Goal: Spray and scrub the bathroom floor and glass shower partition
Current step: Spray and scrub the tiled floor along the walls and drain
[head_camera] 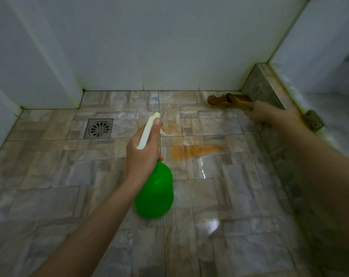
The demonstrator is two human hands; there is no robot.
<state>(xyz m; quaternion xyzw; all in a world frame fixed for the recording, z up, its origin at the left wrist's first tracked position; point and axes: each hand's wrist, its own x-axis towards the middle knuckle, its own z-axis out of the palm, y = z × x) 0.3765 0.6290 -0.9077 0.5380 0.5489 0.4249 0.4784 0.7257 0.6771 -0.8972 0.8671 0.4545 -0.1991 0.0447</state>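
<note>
My left hand [143,151] grips the neck of a green spray bottle [155,192] with a pale white trigger head, held above the middle of the tiled floor [50,176], nozzle pointing away from me. My right hand [267,114] grips the handle of a brown scrub brush [219,100], whose bristles rest on the floor in the far right corner by the wall. An orange stain [197,150] streaks the wet tile between the two hands. The glass partition [329,66] rises at the right, above a low tiled curb [269,86].
A square metal floor drain [99,128] sits at the far left of the floor. White tiled walls [149,47] close the back and left. A metal hinge bracket [313,119] sits on the curb at the right. Wet glare shines on the near tiles.
</note>
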